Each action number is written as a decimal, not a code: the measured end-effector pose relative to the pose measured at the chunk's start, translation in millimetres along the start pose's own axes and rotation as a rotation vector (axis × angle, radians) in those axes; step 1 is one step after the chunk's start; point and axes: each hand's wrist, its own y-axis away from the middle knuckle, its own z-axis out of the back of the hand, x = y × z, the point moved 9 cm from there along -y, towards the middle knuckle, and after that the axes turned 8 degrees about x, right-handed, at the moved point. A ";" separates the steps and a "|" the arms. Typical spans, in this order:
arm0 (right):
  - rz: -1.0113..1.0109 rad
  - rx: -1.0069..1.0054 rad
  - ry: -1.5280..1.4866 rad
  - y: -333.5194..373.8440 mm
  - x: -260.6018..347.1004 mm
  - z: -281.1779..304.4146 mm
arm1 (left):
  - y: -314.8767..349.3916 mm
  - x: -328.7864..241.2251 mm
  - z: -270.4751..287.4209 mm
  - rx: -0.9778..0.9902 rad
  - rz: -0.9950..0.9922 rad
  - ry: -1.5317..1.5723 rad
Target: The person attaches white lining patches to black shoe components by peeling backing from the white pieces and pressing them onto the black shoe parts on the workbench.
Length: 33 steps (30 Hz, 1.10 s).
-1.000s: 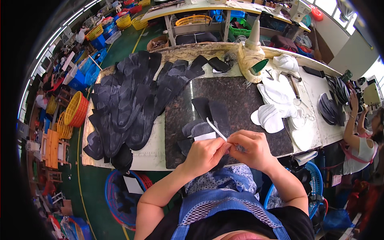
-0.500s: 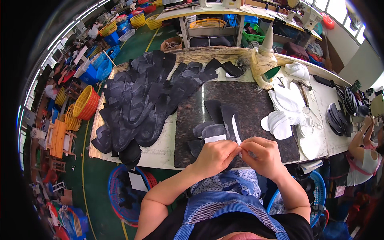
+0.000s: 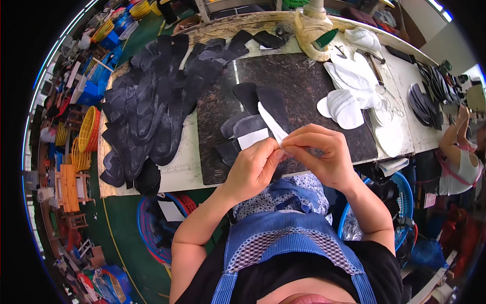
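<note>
Both my hands meet at the near edge of a dark speckled board (image 3: 304, 76), fingertips pinched together on the lower end of a narrow, curved white strip (image 3: 271, 120). My left hand (image 3: 253, 164) is closed in a pinch; my right hand (image 3: 324, 154) pinches beside it, its fingers curled. Black insole-shaped pieces (image 3: 246, 96) lie on the board just beyond the strip, with a white rectangular piece (image 3: 252, 138) next to my left hand. White insole-shaped pieces (image 3: 346, 109) are stacked on the board's right side.
A large heap of black pieces (image 3: 144, 101) covers the table's left. Far right of the board lie a hammer (image 3: 375, 68), scissors (image 3: 387, 104) and dark curved pieces (image 3: 424, 106). A tan stand (image 3: 310, 33) rises behind. Baskets (image 3: 405, 202) flank me; another person (image 3: 458, 169) sits at right.
The view has tilted and shifted, so the table sits higher and further left. In my fingers the white strip has turned, showing more of its broad face; my right hand's fingers have opened out somewhat.
</note>
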 end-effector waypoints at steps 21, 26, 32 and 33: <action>-0.074 -0.083 -0.109 16.6 -21.4 -5.8 | 15.9 20.0 -12.1 -0.001 0.124 0.322; -0.231 0.031 -0.140 14.8 -28.0 -7.0 | 7.5 15.0 -6.1 0.018 0.084 0.139; 0.046 0.035 0.380 8.6 3.3 -5.5 | -7.1 -3.3 -11.8 0.081 -0.127 -0.174; 0.058 -0.001 0.398 8.6 3.1 -4.2 | -8.0 0.4 -11.9 0.068 -0.081 -0.081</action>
